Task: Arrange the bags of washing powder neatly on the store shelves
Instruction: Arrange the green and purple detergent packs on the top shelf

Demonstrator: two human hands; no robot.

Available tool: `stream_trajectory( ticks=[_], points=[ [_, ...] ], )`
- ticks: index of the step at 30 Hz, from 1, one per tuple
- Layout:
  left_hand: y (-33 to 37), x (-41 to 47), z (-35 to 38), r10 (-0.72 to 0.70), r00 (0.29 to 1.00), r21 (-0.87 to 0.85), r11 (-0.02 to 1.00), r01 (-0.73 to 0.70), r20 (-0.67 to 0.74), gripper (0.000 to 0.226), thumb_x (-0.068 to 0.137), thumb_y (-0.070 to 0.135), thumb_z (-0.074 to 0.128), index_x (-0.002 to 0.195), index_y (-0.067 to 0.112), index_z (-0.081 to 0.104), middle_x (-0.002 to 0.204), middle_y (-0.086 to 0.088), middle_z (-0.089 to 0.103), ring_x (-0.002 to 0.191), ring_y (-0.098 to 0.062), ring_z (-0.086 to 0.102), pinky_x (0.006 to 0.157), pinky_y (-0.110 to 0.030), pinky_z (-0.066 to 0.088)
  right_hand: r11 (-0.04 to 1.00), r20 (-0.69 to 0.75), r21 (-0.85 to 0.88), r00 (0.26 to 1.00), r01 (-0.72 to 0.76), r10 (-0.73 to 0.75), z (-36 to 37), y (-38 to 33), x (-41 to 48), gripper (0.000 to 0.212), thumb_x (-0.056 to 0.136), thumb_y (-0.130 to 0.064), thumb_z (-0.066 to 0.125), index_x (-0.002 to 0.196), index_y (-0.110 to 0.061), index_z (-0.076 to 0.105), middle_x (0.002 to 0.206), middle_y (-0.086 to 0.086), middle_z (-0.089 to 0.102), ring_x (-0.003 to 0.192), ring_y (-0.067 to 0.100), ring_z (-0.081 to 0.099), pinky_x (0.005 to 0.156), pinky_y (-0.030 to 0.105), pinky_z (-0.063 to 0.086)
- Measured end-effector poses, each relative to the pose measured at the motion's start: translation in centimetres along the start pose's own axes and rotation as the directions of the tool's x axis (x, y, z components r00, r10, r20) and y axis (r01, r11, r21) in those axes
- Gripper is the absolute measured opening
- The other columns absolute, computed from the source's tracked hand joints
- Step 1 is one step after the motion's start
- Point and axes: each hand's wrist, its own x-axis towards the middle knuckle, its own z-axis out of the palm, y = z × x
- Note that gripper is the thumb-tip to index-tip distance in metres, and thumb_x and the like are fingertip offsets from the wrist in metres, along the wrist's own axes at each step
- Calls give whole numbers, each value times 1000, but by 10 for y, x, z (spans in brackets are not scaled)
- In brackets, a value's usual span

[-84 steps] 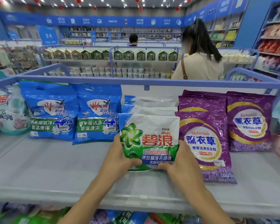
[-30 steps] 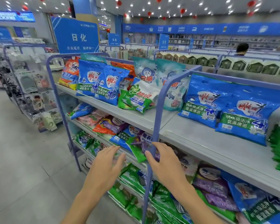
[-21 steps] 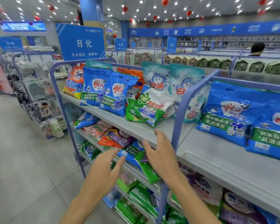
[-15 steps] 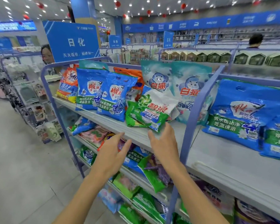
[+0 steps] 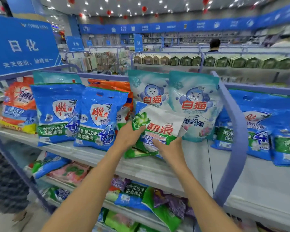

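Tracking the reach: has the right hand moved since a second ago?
Yes: the right hand rose from below the top shelf onto the green-and-white bag.

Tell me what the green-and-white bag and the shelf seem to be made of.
Green-and-white bag: likely thin plastic film, glossy; it crinkles and catches glare. Shelf: probably painted metal, pale grey, smooth with a dull sheen; the look alone cannot settle it.

Single view: a wide-angle camera worn on the head. It faces forward and slightly down, close to the front edge of the top shelf (image 5: 196,164), which runs diagonally across the frame.
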Motion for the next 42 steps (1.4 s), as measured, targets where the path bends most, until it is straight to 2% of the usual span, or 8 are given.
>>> stream_trajectory(
  ticks=[6,15,21,26,30,33,39,42],
  points=[
    [-7,13,-18,-103,988,-391,910,140,115,67,83,29,81,140,10,51,122,-3,67,101,-17,65,86,-31,50,1000,-105,2,994,15,-15,3,-14,-13,99,60,-61,83,141,-24,39,136,-1,58,120,22,61,105,46,50],
    [-20,-99,-57,-57,998,-775,631,30,-7,35,74,28,83,107,21,73,100,2,78,99,-22,74,95,-45,56,917,104,394,994,-62,23,-18,-19,-115,27,81,-3,82,103,-13,70,95,3,81,83,14,77,69,23,60],
    [-1,-185,-41,-64,987,-854,494,162,150,14,78,19,74,92,19,76,91,-6,78,73,-18,74,63,-36,64,862,125,500,992,-89,30,-76,-2,-185,38,67,-17,82,103,-9,72,93,6,80,81,20,77,67,25,60],
    [35,-247,8,-27,961,-832,494,252,276,13,82,22,71,91,22,80,91,-4,80,76,-16,77,61,-32,62,841,-3,538,998,-55,67,-153,33,-236,26,62,-19,94,85,-18,81,94,10,80,83,25,77,78,37,61],
    [52,-297,62,-54,840,-600,676,428,539,99,57,81,80,137,27,60,141,3,62,128,-26,60,111,-57,40,819,-104,574,990,-22,100,-222,63,-286,51,36,-35,99,83,-28,82,94,8,80,84,24,77,85,40,59],
    [89,-342,101,-76,846,-479,796,370,528,126,43,98,66,147,28,49,149,10,50,138,-22,47,118,-55,30,810,-160,586,977,-22,143,-273,82,-323,32,57,-28,89,88,-25,82,98,8,80,90,27,77,91,43,57],
    [169,-412,158,13,854,-521,797,306,521,82,56,87,57,103,23,75,114,3,74,105,-16,65,94,-41,44,821,-325,565,891,-87,318,-365,124,-378,112,44,-76,90,140,-28,57,139,-2,65,128,28,60,113,58,42],
    [205,-433,180,29,810,-477,820,316,586,73,60,82,48,95,22,68,105,4,68,101,-15,60,96,-41,38,843,-413,538,865,-19,283,-404,123,-397,78,62,-65,88,125,-24,68,121,-3,75,113,20,70,105,45,48]
  ],
)
